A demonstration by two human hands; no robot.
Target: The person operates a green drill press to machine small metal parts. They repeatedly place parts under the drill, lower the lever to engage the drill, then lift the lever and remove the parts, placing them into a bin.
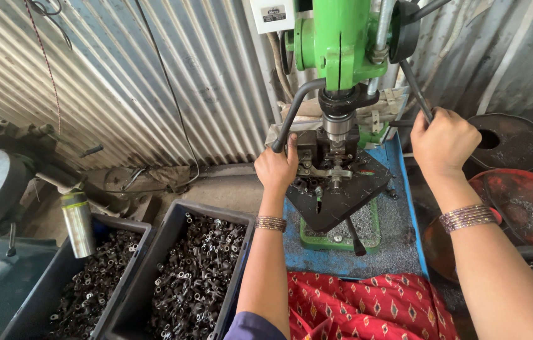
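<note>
A wall of grey corrugated metal sheet (153,75) fills the background, and in front of it stands a green drill press (336,38) whose spindle points down at a black fixture plate (336,201) set on a blue table (405,226) dusted with metal chips. A white rectangular switch box with a small dark label (273,14) hangs on the wall just left of the machine head. At lower left two dark plastic crates (172,220) sit side by side, both heaped with small dark metal parts (194,277), and a steel bottle (79,223) stands upright in the left one. A red round tray (524,201) lies right of the table. The right hand (444,141) is closed in a fist around the black feed lever (416,82) of the press. The left hand (277,167) rests against the clamp block (317,151) under the spindle, fingers curled on its left edge; whether they pinch a part cannot be told. Both wrists wear bangles (466,217).
</note>
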